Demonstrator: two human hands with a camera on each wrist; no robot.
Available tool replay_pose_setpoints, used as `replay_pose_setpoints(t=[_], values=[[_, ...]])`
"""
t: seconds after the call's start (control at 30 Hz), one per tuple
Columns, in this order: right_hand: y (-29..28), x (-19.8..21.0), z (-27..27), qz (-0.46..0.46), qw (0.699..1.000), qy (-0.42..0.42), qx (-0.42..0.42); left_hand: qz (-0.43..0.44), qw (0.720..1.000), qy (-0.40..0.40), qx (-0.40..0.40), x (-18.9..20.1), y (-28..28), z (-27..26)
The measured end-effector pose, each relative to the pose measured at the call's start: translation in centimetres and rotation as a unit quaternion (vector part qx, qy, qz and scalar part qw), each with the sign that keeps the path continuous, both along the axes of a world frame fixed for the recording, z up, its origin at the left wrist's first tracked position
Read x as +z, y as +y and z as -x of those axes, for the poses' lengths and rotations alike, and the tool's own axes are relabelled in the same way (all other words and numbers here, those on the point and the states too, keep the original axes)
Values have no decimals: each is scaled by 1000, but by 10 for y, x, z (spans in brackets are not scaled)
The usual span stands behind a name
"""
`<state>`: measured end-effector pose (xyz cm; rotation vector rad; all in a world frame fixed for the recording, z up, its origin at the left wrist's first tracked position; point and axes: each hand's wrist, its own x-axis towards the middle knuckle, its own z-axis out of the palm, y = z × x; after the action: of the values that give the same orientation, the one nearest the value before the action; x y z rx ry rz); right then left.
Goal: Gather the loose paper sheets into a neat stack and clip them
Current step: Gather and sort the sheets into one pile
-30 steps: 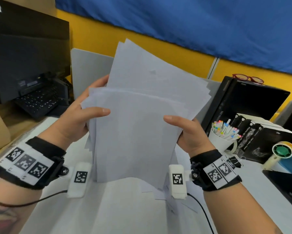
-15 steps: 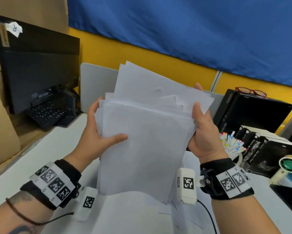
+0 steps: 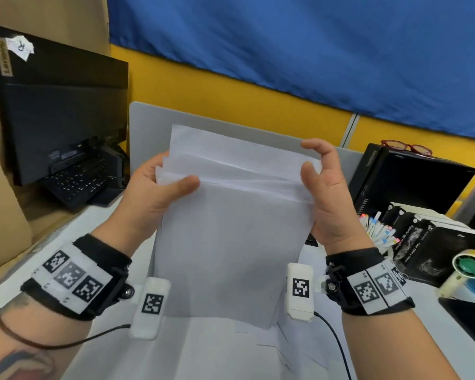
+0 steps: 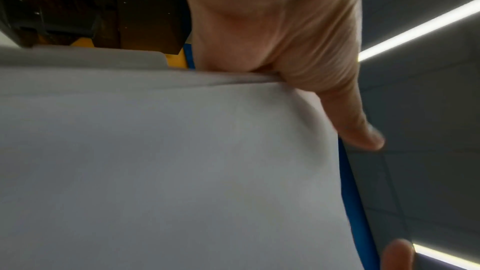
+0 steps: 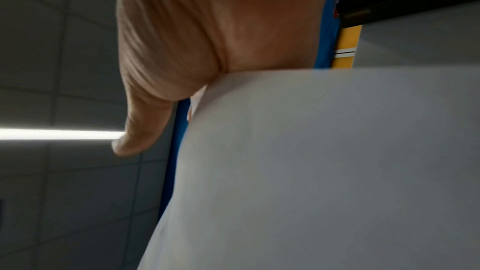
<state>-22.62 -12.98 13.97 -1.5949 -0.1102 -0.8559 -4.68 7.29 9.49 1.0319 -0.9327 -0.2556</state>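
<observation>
A stack of white paper sheets (image 3: 230, 237) stands upright with its lower edge on the white table (image 3: 115, 360); its top edges are slightly stepped. My left hand (image 3: 159, 196) grips the upper left edge, thumb pressed on the front sheet. My right hand (image 3: 324, 193) cups the upper right edge with curled fingers, and its thumb stands just off the front. The left wrist view shows the stack (image 4: 168, 171) wedged below my thumb (image 4: 350, 122). The paper (image 5: 324, 171) also fills the right wrist view under my palm. A few loose sheets (image 3: 294, 352) lie flat on the table.
A black monitor (image 3: 60, 113) and keyboard (image 3: 74, 185) stand at the left. A grey divider (image 3: 148, 124) rises behind the stack. At the right are a black box (image 3: 411, 179) with red glasses (image 3: 407, 148), a cup of pens (image 3: 379, 234) and a tape dispenser (image 3: 469, 267).
The fanned sheets have drawn together into a narrower, squarer stack. My right hand slid up the right edge to the top corner, and my left hand shifted up to the top left.
</observation>
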Motion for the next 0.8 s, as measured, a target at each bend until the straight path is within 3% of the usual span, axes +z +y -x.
replay_pose_setpoints(t=[0.13,0.5,0.8], values=[[-4,-4,-1,-24,999,-7,31,-66,994,-50,-76,14,0,-6],[4,-2,-5,-1,998,26,53,-67,970,-108,-206,38,0,-18],[3,-10,-5,26,998,61,10,-55,983,-78,-155,33,-6,-19]])
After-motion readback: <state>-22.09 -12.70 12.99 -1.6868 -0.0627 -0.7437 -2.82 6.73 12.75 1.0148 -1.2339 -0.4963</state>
